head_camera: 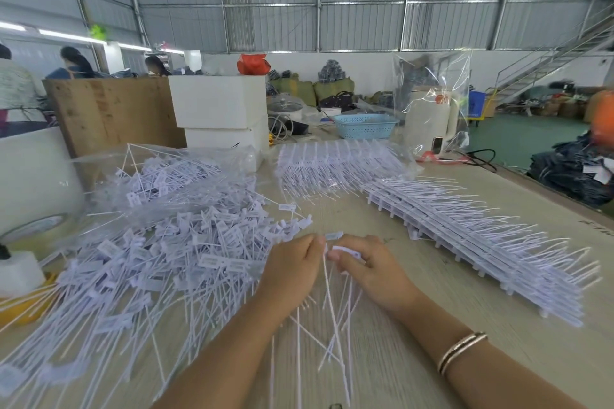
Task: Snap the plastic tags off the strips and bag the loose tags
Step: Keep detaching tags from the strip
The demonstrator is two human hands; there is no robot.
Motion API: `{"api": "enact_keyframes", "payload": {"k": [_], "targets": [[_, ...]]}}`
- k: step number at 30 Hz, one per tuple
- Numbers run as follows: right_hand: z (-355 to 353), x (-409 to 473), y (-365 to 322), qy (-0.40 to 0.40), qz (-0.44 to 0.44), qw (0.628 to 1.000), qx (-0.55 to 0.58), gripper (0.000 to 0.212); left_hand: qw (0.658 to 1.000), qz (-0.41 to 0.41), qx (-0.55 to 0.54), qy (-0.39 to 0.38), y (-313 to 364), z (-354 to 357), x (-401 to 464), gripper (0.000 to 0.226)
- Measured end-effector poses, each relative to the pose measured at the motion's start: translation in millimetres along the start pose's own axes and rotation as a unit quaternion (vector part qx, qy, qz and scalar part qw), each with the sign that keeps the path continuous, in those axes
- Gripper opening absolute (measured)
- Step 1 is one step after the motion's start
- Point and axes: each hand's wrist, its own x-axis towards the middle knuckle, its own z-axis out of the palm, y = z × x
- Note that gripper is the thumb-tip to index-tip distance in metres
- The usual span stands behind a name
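My left hand [292,271] and my right hand [372,271] meet over the middle of the table, and together they pinch one white tag strip [335,315] by its top, its thin tails hanging toward me. A big heap of loose white tags [159,252] spreads to the left of my hands. A long stack of uncut strips [481,242] lies to the right. Farther back, more strips [335,166] lie in clear plastic. A clear bag [172,169] with tags in it lies at the back left.
A tape roll [36,229] and a yellow object [23,305] sit at the left edge. White boxes [219,109], a blue basket [365,125] and a white kettle in a plastic bag [432,116] stand at the back. The table's right edge drops to a floor with dark clothing [578,173].
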Motion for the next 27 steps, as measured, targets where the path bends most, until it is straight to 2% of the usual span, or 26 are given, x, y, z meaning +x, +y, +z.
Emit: {"api": "enact_keyframes", "payload": {"k": [3,7,11,16,20,23,25,27], "targets": [[-3.1,1.7,2.0,0.052,0.004,0.998,0.045,0.021,0.998,-0.029,-0.051,0.020,-1.4,-2.1,2.5,0.039],[-1.8,-1.0,8.6,0.000,0.039,0.999,0.034,0.027,1.000,0.016,0.009,0.020,-1.7,2.1,-2.4,0.042],[-3.9,0.6,13.0,0.028,0.070,0.996,0.054,0.024,0.998,0.031,0.006,0.051,-0.5,1.6,-2.2,0.039],[-10.5,6.8,26.2,0.115,0.157,0.978,-0.072,0.026,0.996,0.051,0.002,0.067,2.5,-2.7,-3.4,0.033],[-12.0,13.1,30.2,0.128,0.258,0.944,-0.159,0.020,0.996,0.071,0.040,0.045,4.4,-1.9,-6.0,0.030],[-18.1,10.9,27.3,0.154,0.260,0.937,-0.177,0.027,0.994,0.067,0.078,0.018,6.1,-1.3,-8.8,0.038],[-26.0,9.8,23.2,0.145,0.244,0.932,-0.227,0.025,0.994,0.064,0.081,0.025,5.5,-1.5,-9.0,0.043],[-33.5,8.5,16.4,0.074,0.273,0.925,-0.255,0.031,0.994,0.063,0.079,0.049,5.1,-2.7,-7.3,0.046]]}}
